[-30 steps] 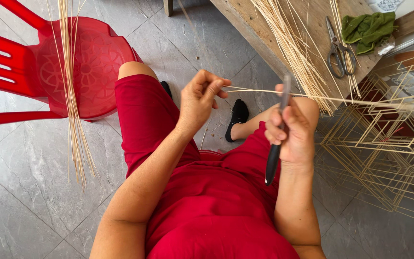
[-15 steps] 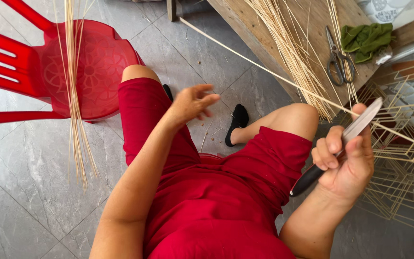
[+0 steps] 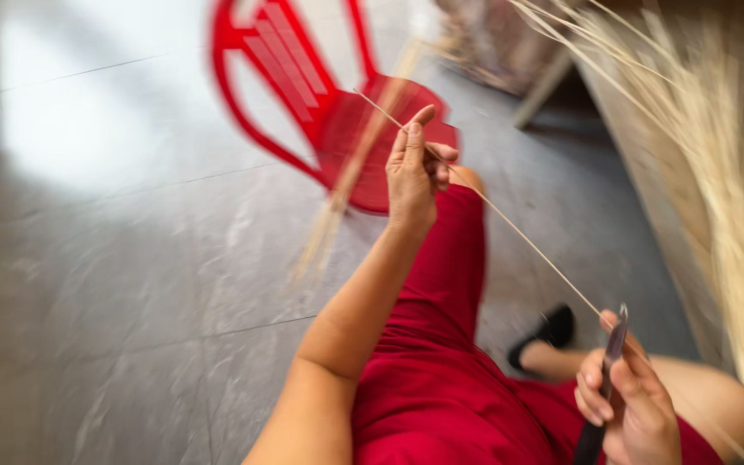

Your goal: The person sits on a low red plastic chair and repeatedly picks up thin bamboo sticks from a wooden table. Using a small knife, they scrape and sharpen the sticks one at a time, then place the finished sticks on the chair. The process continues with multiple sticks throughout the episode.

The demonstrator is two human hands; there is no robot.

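Note:
My left hand (image 3: pixel 415 168) is raised over my left knee and pinches a long thin pale bamboo strip (image 3: pixel 518 232) near its far end. The strip runs diagonally down to the right to my right hand (image 3: pixel 630 400). That hand grips a knife (image 3: pixel 604 379) with a dark handle, its grey blade pointing up against the strip. I sit in red clothes (image 3: pixel 449 362). The picture is blurred by motion.
A red plastic chair (image 3: pixel 303 95) stands on the grey tiled floor (image 3: pixel 131 258) ahead, with a bundle of pale strips (image 3: pixel 346 181) leaning on it. A thick sheaf of similar strips (image 3: pixel 725 172) hangs at the right. A black shoe (image 3: pixel 548 331) is on my foot.
My view has swung to the left. My left hand was empty and open half a second ago; it now pinches the strip and holds it out taut. The right hand still holds the knife.

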